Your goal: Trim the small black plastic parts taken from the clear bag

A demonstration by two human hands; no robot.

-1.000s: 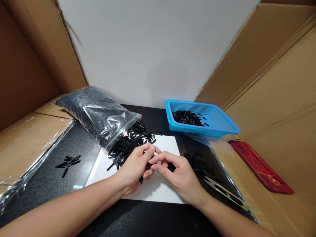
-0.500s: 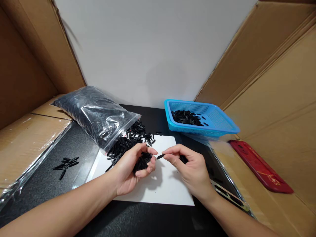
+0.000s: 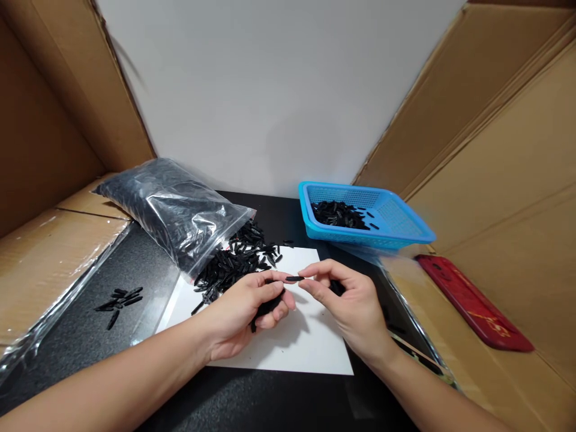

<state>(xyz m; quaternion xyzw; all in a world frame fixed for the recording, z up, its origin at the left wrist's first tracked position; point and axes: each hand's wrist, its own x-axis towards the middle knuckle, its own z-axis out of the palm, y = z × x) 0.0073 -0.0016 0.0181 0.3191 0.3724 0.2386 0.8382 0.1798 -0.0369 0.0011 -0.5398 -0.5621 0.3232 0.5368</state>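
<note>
My left hand (image 3: 240, 309) is curled around a handful of slim black pieces (image 3: 269, 305), its thumb folded over them. Between the thumb and fingertips of my right hand (image 3: 357, 303) is one slim black piece (image 3: 294, 278), held level, its far end by my left forefinger. More black shows inside the right palm. Both hands hover over a white sheet (image 3: 297, 354). Behind the left hand lies a heap of the same black pieces (image 3: 229, 264), spilling from a clear plastic bag (image 3: 171, 207). The exact kind of piece cannot be made out.
A blue basket (image 3: 405, 222) at the back right holds many black pieces (image 3: 339, 215). A few loose pieces (image 3: 119, 300) lie on the dark table at left. A red phone-shaped object (image 3: 472, 303) rests on cardboard at right. Cardboard walls (image 3: 504, 150) flank both sides.
My left thumb and fingers have closed further over the handful. The piece in my right hand has turned from slanting to level and risen slightly. Bag, heap and basket are unchanged.
</note>
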